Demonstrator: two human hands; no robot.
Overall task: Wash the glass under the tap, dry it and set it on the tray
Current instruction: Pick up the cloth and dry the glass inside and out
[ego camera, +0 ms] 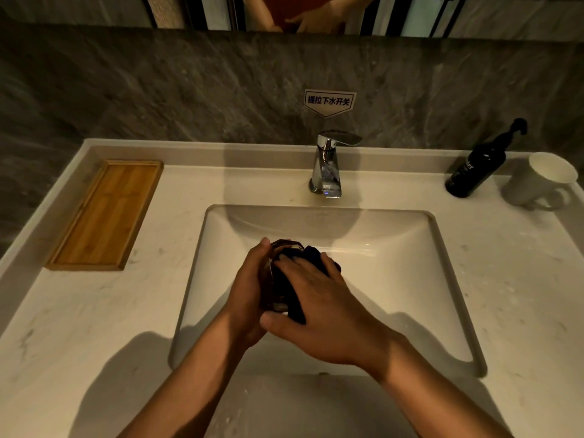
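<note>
**Drying the glass over the sink**

Both forearms reach in from the near edge. Left hand (249,279) grips the glass (278,273) above the sink (442,279); right hand (316,298) presses a dark cloth (313,257) against it. Drying is underway, it seems. Next: carry it to the tray (104,213), far left on the bench (521,295).

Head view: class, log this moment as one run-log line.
step: drying | left hand: holds glass | right hand: presses dark cloth | place: over sink | tray: bare

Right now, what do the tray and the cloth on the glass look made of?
Tray: looks like bamboo or wood, satin finish, with visible grain strips. Cloth: dark, soft fabric, bunched in folds against the glass, which looks clear and faceted.
</note>
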